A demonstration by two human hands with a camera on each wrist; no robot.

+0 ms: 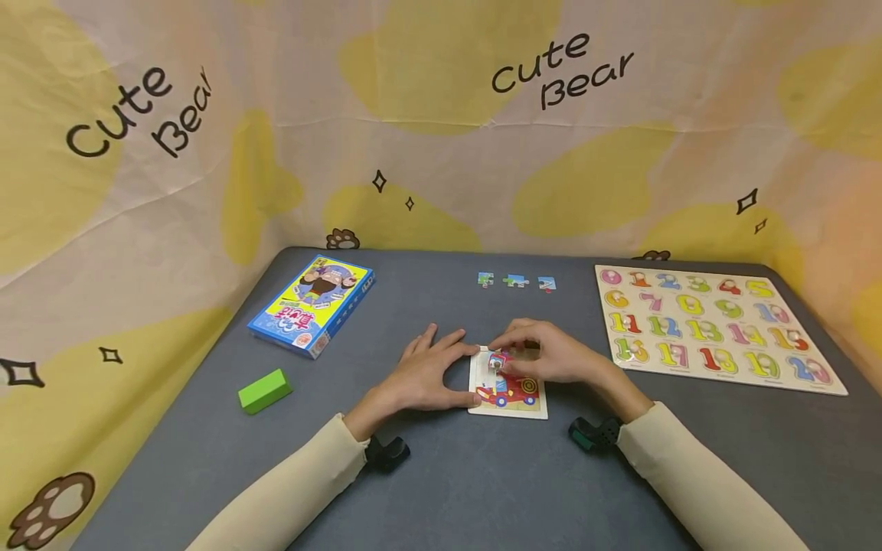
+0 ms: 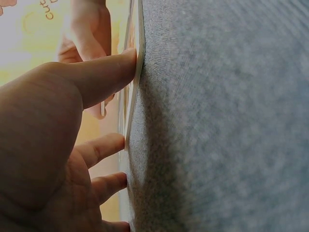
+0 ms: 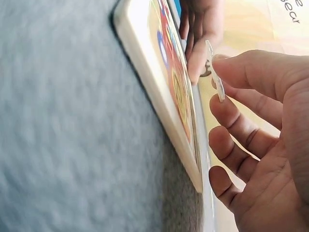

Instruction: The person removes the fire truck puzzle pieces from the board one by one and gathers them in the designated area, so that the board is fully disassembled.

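Note:
A small puzzle board with a red vehicle picture lies on the table in front of me. My left hand rests at its left side, fingers spread; the thumb touches the near left edge and the index finger reaches the upper left corner. Above the board, my right hand pinches a jigsaw piece between thumb and fingers. In the right wrist view that thin piece is seen edge-on, apart from the board. Part of the board's upper half is hidden by the right hand in the head view.
Three loose jigsaw pieces lie farther back. A number board is at the right. At the left are a blue and yellow box and a green block. A printed cloth hangs behind the table.

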